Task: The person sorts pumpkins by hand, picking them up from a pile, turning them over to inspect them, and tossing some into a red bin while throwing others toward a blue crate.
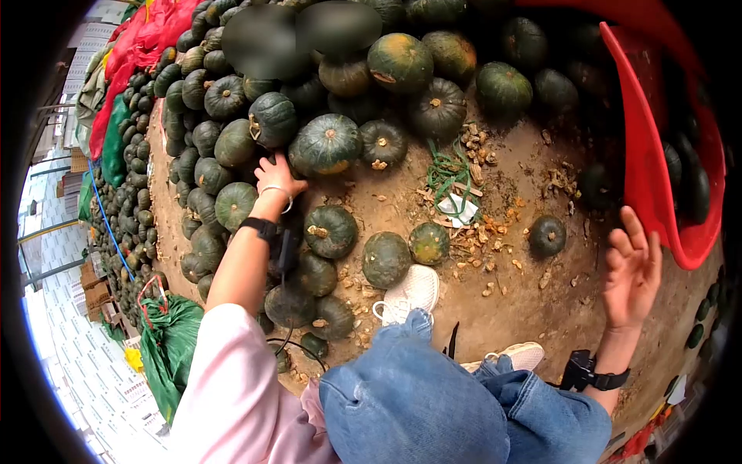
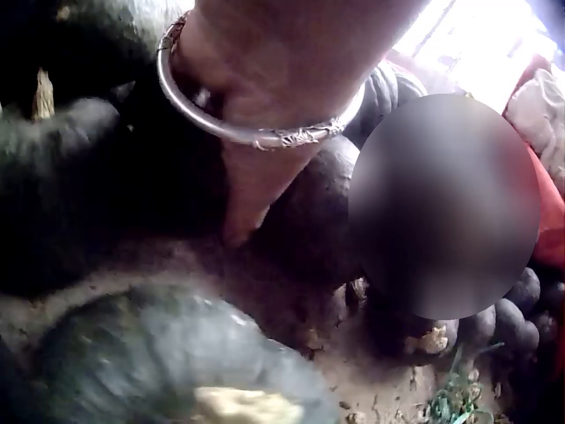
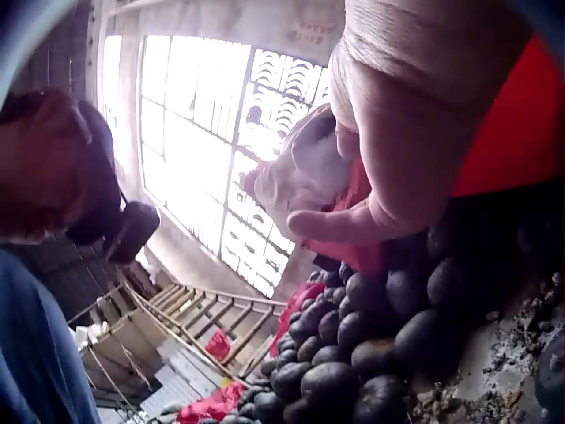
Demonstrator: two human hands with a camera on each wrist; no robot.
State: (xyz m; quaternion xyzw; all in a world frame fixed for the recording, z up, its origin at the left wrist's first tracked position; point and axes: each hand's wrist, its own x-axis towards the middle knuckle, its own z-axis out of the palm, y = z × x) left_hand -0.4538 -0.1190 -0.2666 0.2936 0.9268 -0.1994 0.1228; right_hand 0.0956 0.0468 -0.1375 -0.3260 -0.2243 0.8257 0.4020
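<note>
Left hand: fingers spread, thumb off to the side, tips reaching in between two dark green squashes. Fingertips hidden there, so can't tell on contact; no closed grip visible. Right hand: open, fingers extended, holding nothing, just beside the rim of the red tub.

Squashes at the left fingers: the large squash sits on the floor just right of the hand, scar end facing up, long axis running side to side, orange patch low on the near side. The pale-stemmed squash sits just beyond the fingers, stem pointing toward the person's left and slightly back at them.

Closer in, below the wrist: a knobby-stemmed squash, stem toward the person's left. Silver bangle on the left wrist, hanging loose.

Further out: heaped squashes along the left and far side, green twine and a white scrap mid-floor, a lone small squash between those and the right hand. Green sack at the person's left. More squashes inside the tub.
</note>
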